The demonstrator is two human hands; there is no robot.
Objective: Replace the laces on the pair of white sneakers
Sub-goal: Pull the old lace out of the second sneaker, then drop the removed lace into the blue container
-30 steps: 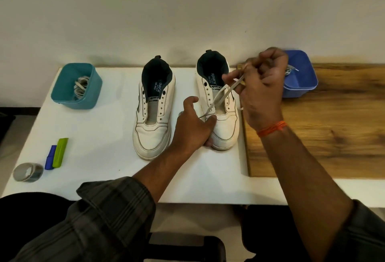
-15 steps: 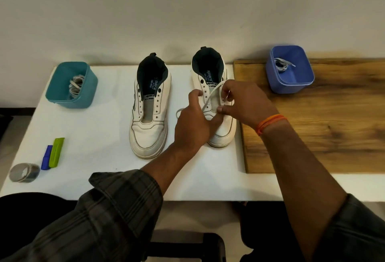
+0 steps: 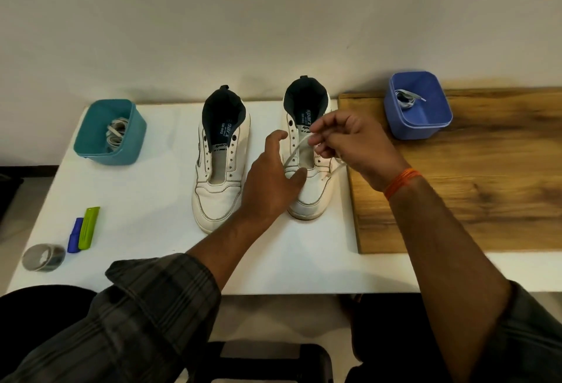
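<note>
Two white sneakers stand side by side on the white table [image 3: 158,200], toes toward me. The left sneaker [image 3: 219,169] has bare eyelets. On the right sneaker [image 3: 310,197] a white lace [image 3: 293,154] runs up from the lowest eyelets. My right hand [image 3: 352,145] pinches that lace above the tongue; another strand trails out under this hand on the shoe's right. My left hand [image 3: 270,185] rests on the right sneaker's inner side, thumb raised and fingers laid over the toe area, steadying it.
A teal tub [image 3: 88,142] with coiled laces stands at the far left. A blue tub [image 3: 425,124] with one lace sits on the wooden board [image 3: 471,194] at the right. A green and a blue marker [image 3: 83,229] and a tape roll [image 3: 44,257] lie near the front left edge.
My right hand dropped from high near the blue tub down to the right sneaker's eyelets, then lifted slightly, drawing the lace up. The left hand stayed on the shoe.
</note>
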